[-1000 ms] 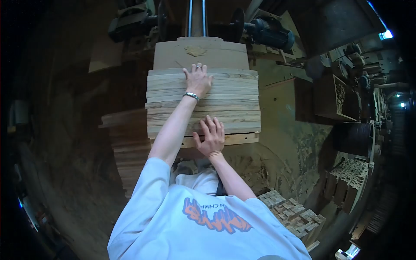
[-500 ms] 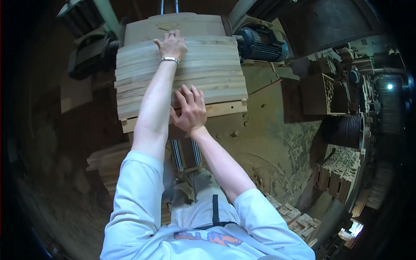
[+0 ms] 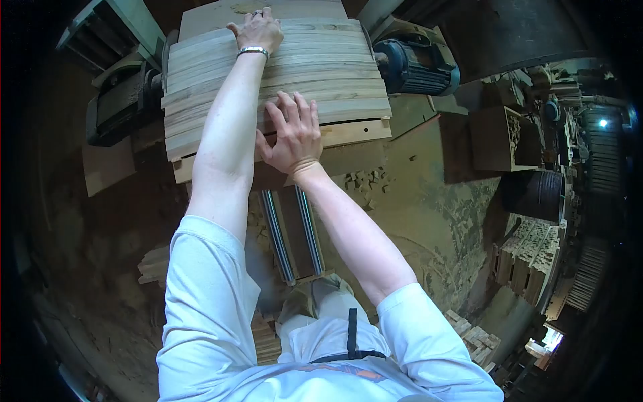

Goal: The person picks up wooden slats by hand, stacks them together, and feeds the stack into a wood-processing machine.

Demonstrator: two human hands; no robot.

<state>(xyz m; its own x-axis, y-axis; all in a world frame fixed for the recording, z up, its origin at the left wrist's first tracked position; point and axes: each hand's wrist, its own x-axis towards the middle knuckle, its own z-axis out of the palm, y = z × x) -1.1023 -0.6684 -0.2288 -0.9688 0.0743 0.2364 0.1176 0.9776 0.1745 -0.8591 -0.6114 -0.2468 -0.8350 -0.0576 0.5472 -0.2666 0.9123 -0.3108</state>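
Observation:
Several pale wooden strips point(image 3: 207, 80) lie side by side across a sliding machine table, with a wooden rail point(image 3: 355, 130) along their near edge. My left hand point(image 3: 260, 33) reaches to the far strips and lies on them, fingers apart, a band at the wrist. Nearer to me, my right hand point(image 3: 293, 137) rests with spread fingers on the closest strips, its palm against the near rail and covering part of it. Neither hand is wrapped round anything. Below the table, two shiny metal guide rails point(image 3: 276, 234) run toward my legs.
A blue electric motor point(image 3: 418, 65) flanks the table on the right, and a dark motor point(image 3: 120, 104) on the left. Small wood offcuts point(image 3: 368, 179) litter the floor. Farther right stand a wooden bin point(image 3: 492, 137) and stacked wood pieces point(image 3: 529, 258).
The strips and both hands have moved forward, away from my body, relative to the motors. More of the guide rails and the floor offcuts now show.

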